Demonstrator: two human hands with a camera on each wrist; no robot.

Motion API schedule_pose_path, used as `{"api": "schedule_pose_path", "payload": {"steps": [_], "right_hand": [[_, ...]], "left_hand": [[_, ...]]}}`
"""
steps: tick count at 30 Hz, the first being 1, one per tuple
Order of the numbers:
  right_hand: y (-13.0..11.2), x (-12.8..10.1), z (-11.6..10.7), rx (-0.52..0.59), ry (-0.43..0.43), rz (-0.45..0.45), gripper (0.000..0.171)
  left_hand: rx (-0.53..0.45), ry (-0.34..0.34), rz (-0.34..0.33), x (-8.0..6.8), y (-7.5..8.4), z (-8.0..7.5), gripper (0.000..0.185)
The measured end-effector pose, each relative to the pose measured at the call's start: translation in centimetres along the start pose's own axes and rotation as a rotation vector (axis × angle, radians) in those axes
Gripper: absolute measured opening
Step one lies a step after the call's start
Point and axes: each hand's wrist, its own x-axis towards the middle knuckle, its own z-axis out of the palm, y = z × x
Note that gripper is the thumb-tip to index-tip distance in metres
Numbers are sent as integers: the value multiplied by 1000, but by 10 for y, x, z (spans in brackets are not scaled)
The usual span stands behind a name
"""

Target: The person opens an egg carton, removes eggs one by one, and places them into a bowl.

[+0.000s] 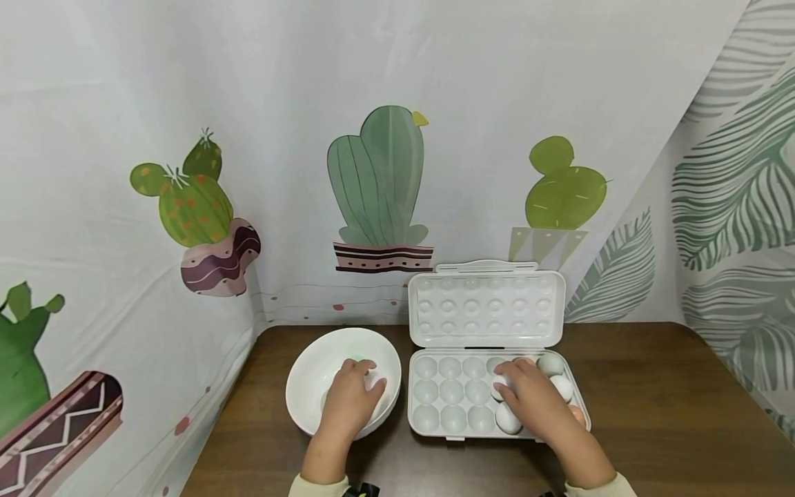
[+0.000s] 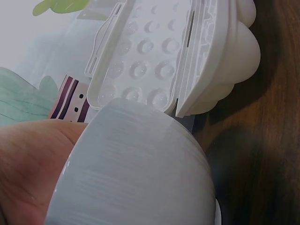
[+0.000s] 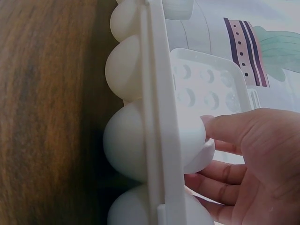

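Observation:
My left hand (image 1: 350, 400) is inside the white bowl (image 1: 301, 386), its thumb and fingers around a white egg (image 1: 375, 379) that is partly hidden. In the left wrist view the bowl's outer wall (image 2: 136, 164) covers most of that hand. On the right, an open white plastic egg carton (image 1: 452, 391) holds several eggs at its right end. My right hand (image 1: 535, 400) reaches over them, gripping a white egg (image 3: 205, 157) in the middle row between thumb and fingers. Nearer me sits another white egg (image 1: 508, 418); a greenish egg (image 1: 550, 364) and a brown egg (image 1: 577, 414) lie beyond the hand.
The carton's lid (image 1: 487, 310) stands raised at the back against a cloth (image 1: 279, 207) printed with cacti. Bowl and carton stand side by side on a dark wooden table (image 1: 646, 393), a narrow gap between them. The carton's left cups hold no eggs.

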Motion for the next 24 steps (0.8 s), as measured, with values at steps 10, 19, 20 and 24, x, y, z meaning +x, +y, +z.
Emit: {"api": "schedule_pose_path", "payload": {"steps": [10, 19, 20, 24], "right_hand": [[-1, 0, -1, 1, -18, 37, 22], [-3, 0, -2, 22, -6, 63, 23], [-4, 0, -2, 23, 0, 62, 23], [-5, 1, -2, 25, 18, 55, 24]], "left_hand": [[-73, 24, -16, 1, 5, -1, 27], [-139, 60, 37, 0, 16, 0, 21], [-141, 65, 44, -1, 17, 0, 21], [-151, 76, 66, -2, 20, 0, 19]]}}
